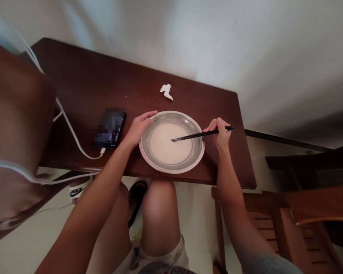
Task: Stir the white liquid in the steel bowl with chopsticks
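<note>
A round metal bowl [198, 156] stands at the front edge of the dark wooden table, holding a smooth, pale liquid batter [168, 150]. My left hand [138, 128] grips the bowl's left rim, fingers along the outside and thumb over the edge. In my right hand [221, 133] is a pair of black chopsticks [198, 134], held low and slanting leftward over the bowl. Their tips, coated in white, reach the batter near its middle. Whether the tips dip below the surface is hard to make out.
A crumpled white tissue [167, 91] lies behind the bowl. To the left is a phone [111, 127] with a white charging cable [74, 133] plugged in. Another person's bare leg [17, 114] is at far left. Wooden chairs [274, 213] stand at right; a white wall [217, 42] rises behind.
</note>
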`<control>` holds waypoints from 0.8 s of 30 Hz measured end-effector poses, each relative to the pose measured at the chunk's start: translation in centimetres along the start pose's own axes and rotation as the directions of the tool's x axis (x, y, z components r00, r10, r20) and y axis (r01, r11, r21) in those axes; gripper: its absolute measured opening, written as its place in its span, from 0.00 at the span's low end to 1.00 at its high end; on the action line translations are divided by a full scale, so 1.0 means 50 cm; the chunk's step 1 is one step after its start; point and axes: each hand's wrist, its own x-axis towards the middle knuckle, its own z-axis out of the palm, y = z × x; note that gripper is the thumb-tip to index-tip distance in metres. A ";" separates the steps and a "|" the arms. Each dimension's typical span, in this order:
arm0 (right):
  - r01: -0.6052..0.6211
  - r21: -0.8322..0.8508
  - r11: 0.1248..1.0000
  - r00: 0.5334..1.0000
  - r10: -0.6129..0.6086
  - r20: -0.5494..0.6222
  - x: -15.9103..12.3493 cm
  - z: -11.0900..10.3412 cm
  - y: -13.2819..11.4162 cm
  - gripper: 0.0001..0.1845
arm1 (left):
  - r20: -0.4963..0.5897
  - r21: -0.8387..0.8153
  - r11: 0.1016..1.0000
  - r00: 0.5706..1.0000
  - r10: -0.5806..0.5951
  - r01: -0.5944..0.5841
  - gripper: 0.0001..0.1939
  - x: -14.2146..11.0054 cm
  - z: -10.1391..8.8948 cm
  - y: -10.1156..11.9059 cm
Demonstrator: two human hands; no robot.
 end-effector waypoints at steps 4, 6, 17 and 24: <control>-0.042 -0.027 0.999 0.980 0.047 0.192 -0.008 0.008 0.002 0.25 | -0.005 0.002 1.000 1.000 0.010 -0.010 0.29 0.001 -0.001 0.000; -0.057 -0.071 0.996 0.969 0.072 0.235 -0.011 0.014 -0.002 0.23 | -0.006 -0.005 1.000 1.000 0.011 -0.011 0.29 0.002 0.000 -0.001; -0.055 -0.018 0.998 0.982 0.057 0.178 -0.008 0.008 0.000 0.24 | 0.003 -0.033 0.999 1.000 0.002 -0.002 0.28 0.001 -0.002 -0.003; -0.023 -0.047 0.999 0.999 0.025 0.031 0.001 0.000 0.001 0.26 | 0.020 -0.047 0.999 1.000 0.005 -0.004 0.30 0.002 -0.002 -0.003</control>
